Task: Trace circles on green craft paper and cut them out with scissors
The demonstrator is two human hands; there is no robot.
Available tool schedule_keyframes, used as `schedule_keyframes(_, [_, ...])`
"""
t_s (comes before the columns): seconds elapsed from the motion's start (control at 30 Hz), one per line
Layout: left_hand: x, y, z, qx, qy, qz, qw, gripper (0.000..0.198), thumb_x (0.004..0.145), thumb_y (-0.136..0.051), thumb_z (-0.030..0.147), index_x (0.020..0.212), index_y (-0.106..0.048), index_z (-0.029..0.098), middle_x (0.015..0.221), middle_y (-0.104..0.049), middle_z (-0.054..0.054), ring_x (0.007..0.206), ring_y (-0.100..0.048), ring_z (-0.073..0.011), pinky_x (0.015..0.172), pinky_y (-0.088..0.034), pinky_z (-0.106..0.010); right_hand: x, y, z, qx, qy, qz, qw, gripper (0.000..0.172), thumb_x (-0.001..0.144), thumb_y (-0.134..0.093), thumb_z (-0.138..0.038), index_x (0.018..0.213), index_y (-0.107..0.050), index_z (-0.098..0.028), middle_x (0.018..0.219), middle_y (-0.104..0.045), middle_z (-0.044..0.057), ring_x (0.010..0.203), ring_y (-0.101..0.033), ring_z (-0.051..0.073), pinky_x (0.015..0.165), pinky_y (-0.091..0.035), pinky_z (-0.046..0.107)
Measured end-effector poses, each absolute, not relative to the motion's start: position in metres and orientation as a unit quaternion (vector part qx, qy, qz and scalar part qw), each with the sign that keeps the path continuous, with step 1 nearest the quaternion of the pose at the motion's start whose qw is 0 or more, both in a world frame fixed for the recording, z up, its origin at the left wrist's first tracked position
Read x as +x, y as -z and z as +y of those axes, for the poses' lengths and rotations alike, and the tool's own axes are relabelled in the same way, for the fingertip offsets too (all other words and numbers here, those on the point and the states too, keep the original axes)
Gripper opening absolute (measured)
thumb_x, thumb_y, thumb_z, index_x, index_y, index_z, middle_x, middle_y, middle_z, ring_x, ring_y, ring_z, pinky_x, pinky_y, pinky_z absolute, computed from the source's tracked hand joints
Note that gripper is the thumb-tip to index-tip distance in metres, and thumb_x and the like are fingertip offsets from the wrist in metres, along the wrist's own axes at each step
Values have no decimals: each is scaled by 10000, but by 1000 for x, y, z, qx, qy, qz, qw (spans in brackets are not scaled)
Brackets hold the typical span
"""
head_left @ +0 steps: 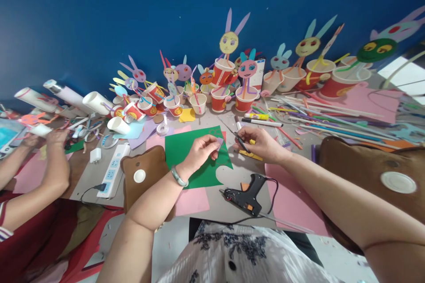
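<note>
- We pinch a small pale paper piece [219, 143] between thumb and fingertips of the left hand [201, 150], over the green sheet [186, 159].
- Our right hand [264, 145] is closed around a thin dark tool [239, 140]; we cannot tell whether it is a pen or scissors.
- The tool's long axis slants, far tip up and to the left.
- The piece lies just left of the tool, between both hands.
- The glue gun [246, 196] lies unheld, nearer our right hand.
</note>
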State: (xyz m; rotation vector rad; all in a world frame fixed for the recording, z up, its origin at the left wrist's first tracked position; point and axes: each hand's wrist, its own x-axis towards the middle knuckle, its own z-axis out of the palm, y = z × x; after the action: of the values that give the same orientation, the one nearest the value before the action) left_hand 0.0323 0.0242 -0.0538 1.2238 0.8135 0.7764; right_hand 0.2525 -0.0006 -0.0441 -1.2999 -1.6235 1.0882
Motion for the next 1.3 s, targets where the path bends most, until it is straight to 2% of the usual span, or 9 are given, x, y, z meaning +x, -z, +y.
schedule_keyframes(0.2, [35,56,19,583,-274,344,684,394,779,-750,521,828,-613,155,613,-620,20,441,-530,-68,449,-406,-194,245,54,-4,-504,-468,-611,393,418,687,-796,-550,710,-631,-167,607,-541,-18,557,-437,104,524,-355,256])
schedule_keyframes(0.37, [36,57,18,602,-272,345,667,385,759,-778,497,789,-632,141,596,-574,26,460,-521,-71,450,-383,-198,238,53,-10,-499,-469,-624,376,318,751,-724,-455,655,-609,-175,581,-549,-18,543,-442,100,513,-360,249])
schedule_keyframes(0.53, [36,53,18,595,-296,351,660,352,723,-814,443,785,-624,154,633,-591,29,470,-513,-68,459,-379,-201,235,55,-13,-515,-455,-629,363,242,736,-677,-374,627,-582,-180,544,-521,-29,520,-419,93,483,-326,238])
schedule_keyframes(0.7, [33,54,20,573,-312,348,673,338,743,-805,439,805,-633,155,548,-561,52,480,-516,-74,497,-406,-201,232,55,-15,-508,-475,-622,360,282,709,-705,-409,626,-563,-180,519,-492,-41,501,-390,85,468,-306,233])
schedule_keyframes(0.97, [35,61,19,522,-301,328,727,370,689,-854,421,810,-637,147,586,-607,37,490,-549,-80,514,-440,-215,231,57,-16,-490,-485,-607,396,277,713,-730,-395,653,-567,-179,545,-519,-30,510,-420,89,482,-335,232])
schedule_keyframes(1.3, [32,56,26,424,-355,337,762,338,708,-830,406,736,-608,152,673,-619,14,520,-555,-73,499,-440,-206,234,52,-15,-473,-530,-582,397,453,703,-783,-559,676,-527,-187,577,-472,-45,534,-400,88,511,-325,238])
